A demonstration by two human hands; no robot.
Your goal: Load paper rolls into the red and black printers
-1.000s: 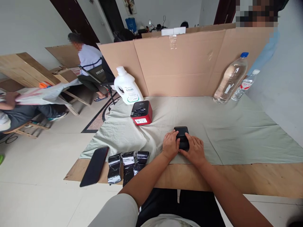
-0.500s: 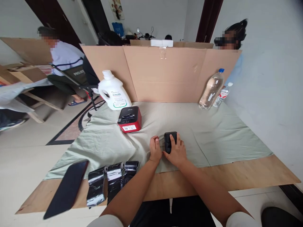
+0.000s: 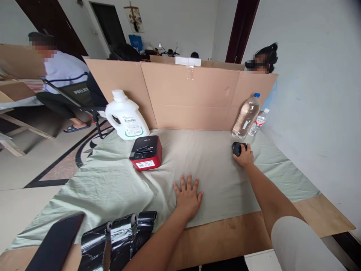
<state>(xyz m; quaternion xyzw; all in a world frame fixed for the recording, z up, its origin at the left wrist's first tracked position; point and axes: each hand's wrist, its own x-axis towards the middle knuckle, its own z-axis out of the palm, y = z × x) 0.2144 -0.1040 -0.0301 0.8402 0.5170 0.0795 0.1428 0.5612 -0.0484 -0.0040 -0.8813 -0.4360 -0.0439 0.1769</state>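
From the head view, the right hand (image 3: 244,158) had its fingers closed around a small black device (image 3: 237,148) on the cloth (image 3: 214,162) near the large bottle (image 3: 246,116). The left hand (image 3: 187,195) lay flat, fingers spread, holding nothing.

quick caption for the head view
Right hand holds small black device by the bottles; left hand flat on cloth.

A small black device (image 3: 237,148) lies on a pale green cloth (image 3: 220,169) over a light brown wooden table (image 3: 225,237). A red printer with a black top (image 3: 146,153), a white jug with a green label (image 3: 125,116), glossy black rolls (image 3: 118,235), tan cardboard (image 3: 180,94).
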